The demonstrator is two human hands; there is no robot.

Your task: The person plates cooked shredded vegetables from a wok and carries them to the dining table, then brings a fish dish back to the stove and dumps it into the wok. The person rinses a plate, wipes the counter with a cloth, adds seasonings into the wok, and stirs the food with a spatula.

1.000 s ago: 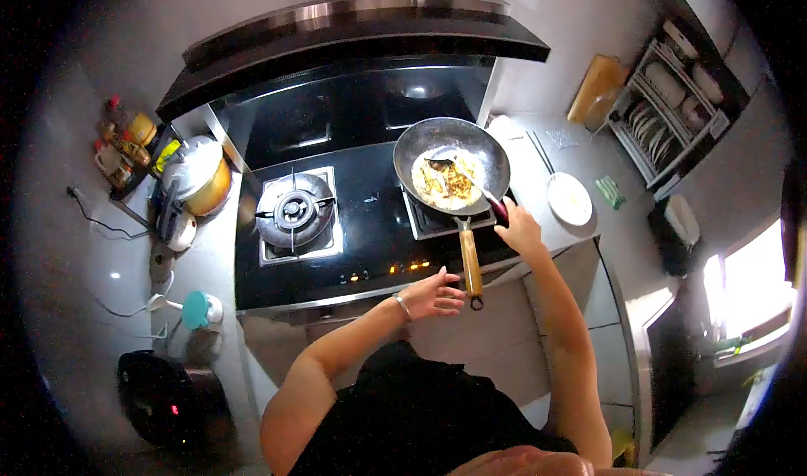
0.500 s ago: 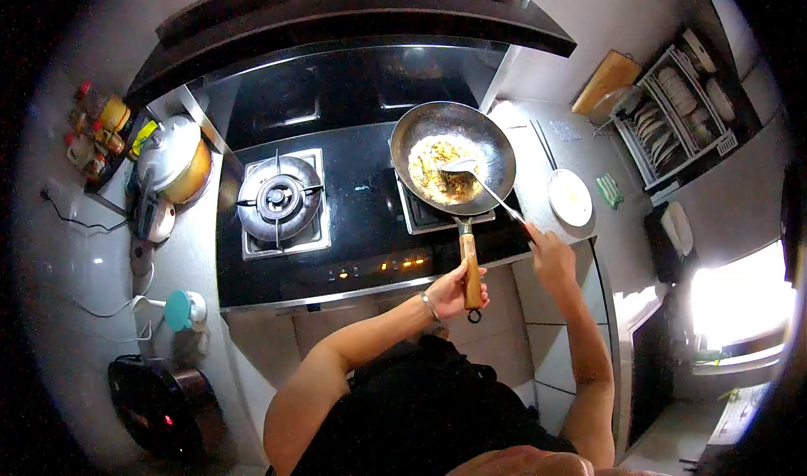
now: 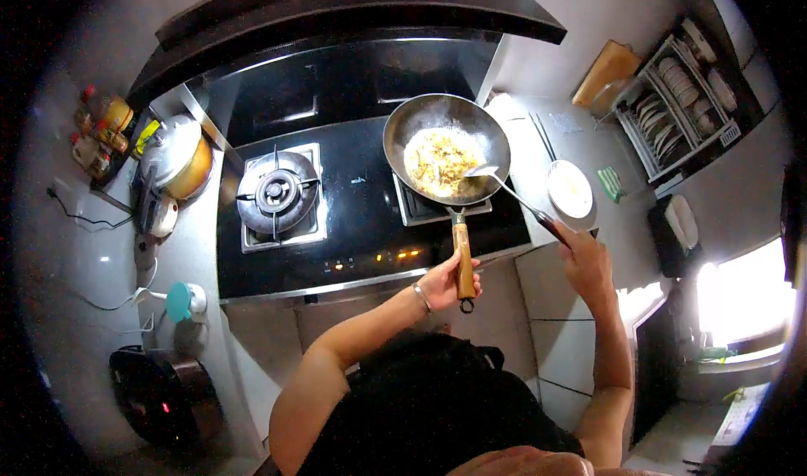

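Observation:
A dark wok sits over the right burner, with yellowish-brown chopped food spread in its bottom. My left hand is wrapped round the wok's wooden handle, near its lower end. In my right hand is the dark grip of a spatula. Its metal blade rests at the right side of the food, inside the wok. To the right of the wok, a white plate with something pale on it lies on the counter.
The left burner has a bare pot support. A pressure cooker and sauce bottles stand at the left. Chopsticks, a green-striped packet, a cutting board and a dish rack are at the right. A range hood overhangs the stove.
My right hand has moved right and a little down, drawing the spatula blade from the food's middle toward the wok's right side. My left hand keeps its hold on the handle.

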